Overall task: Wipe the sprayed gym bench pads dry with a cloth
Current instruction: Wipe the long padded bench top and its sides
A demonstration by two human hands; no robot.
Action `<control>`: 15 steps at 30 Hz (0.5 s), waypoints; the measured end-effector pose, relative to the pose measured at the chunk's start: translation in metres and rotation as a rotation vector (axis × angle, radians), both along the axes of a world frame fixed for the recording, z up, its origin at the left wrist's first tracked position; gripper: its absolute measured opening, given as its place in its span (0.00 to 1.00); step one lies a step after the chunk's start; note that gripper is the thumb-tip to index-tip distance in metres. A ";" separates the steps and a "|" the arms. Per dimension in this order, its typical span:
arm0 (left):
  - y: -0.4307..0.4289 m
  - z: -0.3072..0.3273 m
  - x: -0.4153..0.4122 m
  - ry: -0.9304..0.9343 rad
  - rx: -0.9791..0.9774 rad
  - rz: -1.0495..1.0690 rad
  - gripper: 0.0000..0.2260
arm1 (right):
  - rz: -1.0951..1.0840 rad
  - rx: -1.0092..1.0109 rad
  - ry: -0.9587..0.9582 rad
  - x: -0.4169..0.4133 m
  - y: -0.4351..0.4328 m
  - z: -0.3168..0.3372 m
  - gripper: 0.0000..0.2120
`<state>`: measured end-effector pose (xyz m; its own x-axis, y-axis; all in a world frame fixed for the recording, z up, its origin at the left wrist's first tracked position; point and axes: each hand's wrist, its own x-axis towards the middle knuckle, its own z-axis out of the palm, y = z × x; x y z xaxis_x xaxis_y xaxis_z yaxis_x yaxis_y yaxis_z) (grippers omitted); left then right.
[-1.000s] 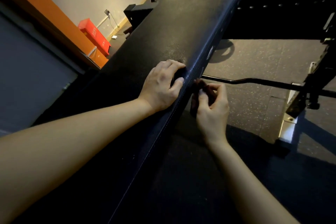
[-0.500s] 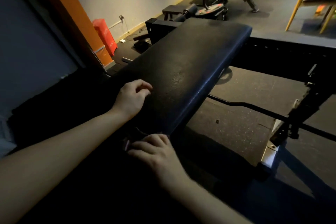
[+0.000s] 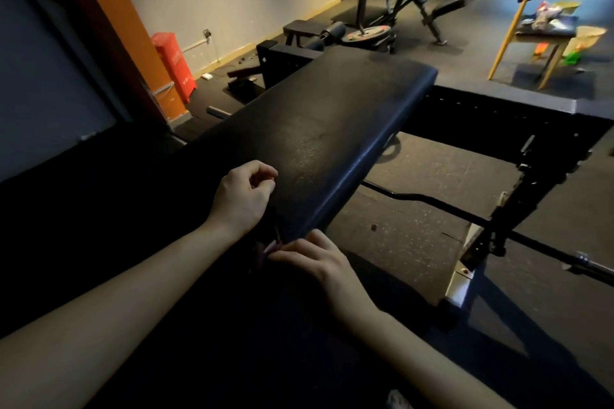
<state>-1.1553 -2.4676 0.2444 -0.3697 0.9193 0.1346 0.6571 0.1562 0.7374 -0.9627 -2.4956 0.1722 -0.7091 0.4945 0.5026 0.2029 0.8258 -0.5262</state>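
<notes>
Here, cloth (image 3: 266, 251) at right grip (image 3: 310, 259), by end of pad (image 3: 332, 129)

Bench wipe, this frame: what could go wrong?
1. What looks like the cloth is a small dark bunch under the fingertips of the right hand, at the near end of the bench pad; it could slip off.
2. The left hand sits curled on the pad, so that patch may get skipped.

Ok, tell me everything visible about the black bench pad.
The bench pad is a long black rectangular cushion with rounded corners, in grained leather-like vinyl. It lies flat, running away from the camera, with a dull sheen midway. The left hand rests curled on its near end; the right hand touches its near corner.
</notes>
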 end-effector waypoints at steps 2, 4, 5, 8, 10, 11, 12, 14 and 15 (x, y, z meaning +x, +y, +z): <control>0.013 0.004 0.017 0.018 -0.003 -0.064 0.06 | -0.142 -0.105 0.049 0.028 0.011 -0.003 0.17; 0.027 0.010 0.040 0.044 -0.035 -0.150 0.06 | -0.377 -0.312 0.169 0.055 0.031 -0.009 0.18; 0.033 0.013 0.052 0.053 -0.061 -0.199 0.06 | -0.463 -0.453 0.226 0.068 0.042 -0.008 0.17; 0.049 0.015 0.086 0.024 -0.182 -0.407 0.06 | -0.567 -0.791 0.362 0.100 0.074 -0.010 0.16; 0.061 0.011 0.107 -0.018 -0.271 -0.547 0.07 | -0.519 -0.957 0.453 0.115 0.095 -0.010 0.17; 0.069 0.009 0.117 -0.044 -0.302 -0.593 0.09 | -0.479 -1.046 0.495 0.121 0.106 -0.009 0.18; 0.078 0.007 0.126 -0.073 -0.328 -0.616 0.10 | -0.438 -1.136 0.525 0.127 0.119 -0.008 0.19; 0.095 0.006 0.143 -0.139 -0.369 -0.615 0.14 | -0.360 -1.270 0.554 0.141 0.143 -0.004 0.24; 0.105 0.007 0.151 -0.161 -0.382 -0.616 0.16 | -0.333 -1.313 0.561 0.150 0.154 -0.003 0.26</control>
<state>-1.0045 -2.3630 0.2517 0.2400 0.9384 -0.2486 0.5966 0.0594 0.8003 -0.8131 -2.3414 0.1695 -0.3412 0.9026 -0.2626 -0.1959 -0.3415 -0.9192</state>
